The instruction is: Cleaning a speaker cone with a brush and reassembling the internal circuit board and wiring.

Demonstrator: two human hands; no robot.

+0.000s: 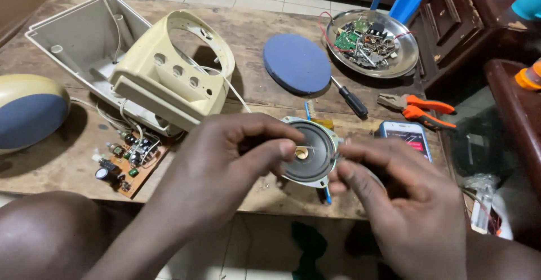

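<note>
I held the speaker (309, 157) over the table (259, 38) edge — left hand (225, 161) pinching its rim, right hand (389, 195) pinching its side. Risk: thumb pressure could dent the cone, or it could slip to the floor

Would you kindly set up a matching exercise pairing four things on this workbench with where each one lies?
Things:
1. speaker
2. metal dish of parts
3. circuit board
4. pliers

Places:
A. near the table's front edge, below the cream housing
B. between the left hand and right hand
C. just above the phone
D. far right of the table, right of the blue disc

Pairs: 1-B, 2-D, 3-A, 4-C
</note>
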